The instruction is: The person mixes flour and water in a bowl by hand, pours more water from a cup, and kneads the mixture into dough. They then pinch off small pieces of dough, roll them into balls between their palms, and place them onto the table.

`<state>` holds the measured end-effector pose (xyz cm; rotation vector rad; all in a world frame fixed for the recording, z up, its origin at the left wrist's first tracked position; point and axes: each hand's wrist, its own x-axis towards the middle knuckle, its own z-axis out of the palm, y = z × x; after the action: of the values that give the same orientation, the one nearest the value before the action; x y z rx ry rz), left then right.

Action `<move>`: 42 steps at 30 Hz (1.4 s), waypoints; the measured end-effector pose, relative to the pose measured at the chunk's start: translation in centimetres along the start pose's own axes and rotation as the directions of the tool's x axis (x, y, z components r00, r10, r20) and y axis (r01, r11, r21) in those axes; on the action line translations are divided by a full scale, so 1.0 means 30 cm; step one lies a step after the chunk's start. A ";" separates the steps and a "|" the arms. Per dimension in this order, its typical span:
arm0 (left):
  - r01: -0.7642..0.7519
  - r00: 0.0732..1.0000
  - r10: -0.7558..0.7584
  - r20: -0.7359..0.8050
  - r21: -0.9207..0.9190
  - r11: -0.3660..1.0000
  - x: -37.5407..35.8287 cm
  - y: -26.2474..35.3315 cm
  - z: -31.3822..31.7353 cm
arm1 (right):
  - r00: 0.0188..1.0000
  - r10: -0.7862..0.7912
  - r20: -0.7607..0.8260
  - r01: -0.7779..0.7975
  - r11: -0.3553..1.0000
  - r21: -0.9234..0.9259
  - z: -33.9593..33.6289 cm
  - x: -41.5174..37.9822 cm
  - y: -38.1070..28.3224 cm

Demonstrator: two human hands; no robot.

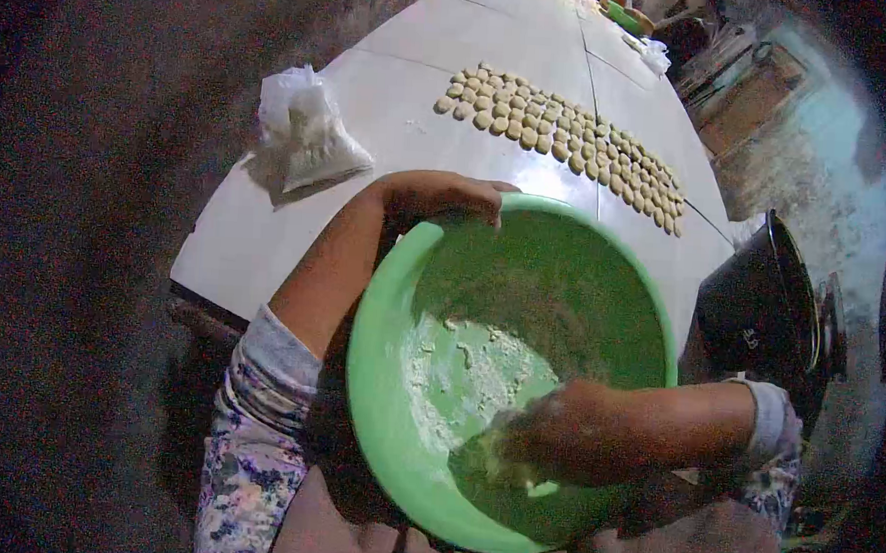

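Observation:
A green plastic basin (382, 393) is tilted toward me near my lap, at the table's near edge. My left hand (447, 195) grips its far rim, fingers hooked over the edge. White flour (493, 369) with small clumps clings to the bottom and the left inner wall. Inside the basin, my right hand (545, 432) reaches down to the floury bottom. Its fingers are blurred and in shadow, so what they hold, if anything, does not show. A small pale lump (543, 489) lies just below that hand.
Rows of small round dough pieces (561, 132) lie on the white tiled table (402, 104). A clear plastic bag of white powder (315, 135) rests at the left. At right stands a black bucket (747, 302). More items, including a green one (629, 18), sit at the far end.

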<state>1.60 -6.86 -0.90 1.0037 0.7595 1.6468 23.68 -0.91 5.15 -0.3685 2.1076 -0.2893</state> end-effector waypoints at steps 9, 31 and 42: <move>-0.052 0.999 0.051 0.013 0.142 0.988 -0.003 0.010 0.020 | 0.963 0.049 -0.263 0.007 0.978 0.206 0.123 -0.033 0.045; 0.044 0.997 -0.037 -0.062 0.129 0.991 0.000 0.025 0.004 | 0.844 0.360 -0.397 -0.180 0.888 0.423 -0.053 -0.033 0.060; 0.113 0.993 -0.113 -0.018 0.033 0.993 0.015 0.005 -0.008 | 0.968 -0.050 -0.246 0.122 0.950 0.287 0.031 0.070 -0.057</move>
<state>1.25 -6.46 -0.76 0.9543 0.8427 1.5510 23.65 -3.32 3.64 -0.2548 2.2375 -0.7281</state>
